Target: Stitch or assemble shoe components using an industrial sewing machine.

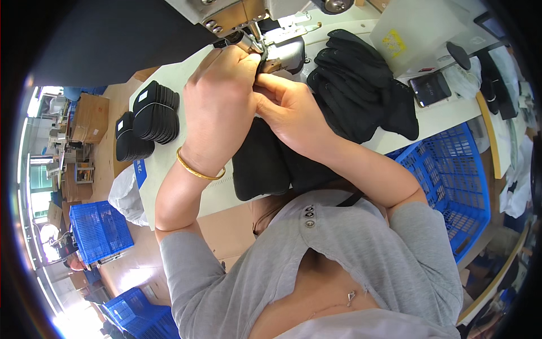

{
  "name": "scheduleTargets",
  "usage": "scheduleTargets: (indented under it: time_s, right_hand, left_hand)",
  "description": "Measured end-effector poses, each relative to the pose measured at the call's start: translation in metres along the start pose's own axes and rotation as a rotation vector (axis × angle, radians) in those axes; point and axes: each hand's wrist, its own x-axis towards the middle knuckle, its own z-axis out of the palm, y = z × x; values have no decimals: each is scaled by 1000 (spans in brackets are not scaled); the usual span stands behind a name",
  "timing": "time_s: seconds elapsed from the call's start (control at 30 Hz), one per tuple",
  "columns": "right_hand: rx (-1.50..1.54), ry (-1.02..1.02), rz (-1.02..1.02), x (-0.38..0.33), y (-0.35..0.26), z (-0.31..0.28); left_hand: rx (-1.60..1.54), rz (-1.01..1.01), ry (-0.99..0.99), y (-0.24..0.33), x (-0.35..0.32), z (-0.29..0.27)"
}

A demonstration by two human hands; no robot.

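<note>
I am sitting at the pale work table (169,164) with the sewing machine (248,17) looming over its far edge, and I am leaning both arms in toward the needle area. A big heap of black fabric pieces (361,85) is lying to my right on the table, and two neat stacks of black padded pieces (153,113) are standing to my left, well apart from my hands. The black piece I am working on (265,164) is running lengthwise from my chest away toward the machine, its far end hidden under my knuckles. My left hand (217,101) is lying on top, fingers curled down and closed over that far end right at the presser foot (257,46), so it is the nearer hand to the needle. My right hand (288,110) is coming in from the side, fingertips pinched on the same edge, touching my left thumb
</note>
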Motion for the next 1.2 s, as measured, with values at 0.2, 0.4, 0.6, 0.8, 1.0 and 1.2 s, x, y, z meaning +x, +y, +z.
scheduleTargets:
  time_s: [0.2,0.4,0.6,0.8,1.0,1.2]
  right_hand:
    - [-107,18,58,1,-7,5]
    - [-56,38,16,-4,-11,4]
    - [8,45,-5,-6,-14,0]
    - [-33,9,35,-9,-22,-13]
    - [26,56,21,-8,-28,-17]
    - [52,42,38,-15,-31,-27]
  left_hand:
    - [14,-14,-6,3,1,-2]
    - [-93,11,33,1,3,-3]
    - [-136,-15,-20,4,2,-9]
    - [-193,-33,18,8,-3,-12]
    - [-237,-30,124,20,-17,-9]
    - [-210,-3,206,27,-28,8]
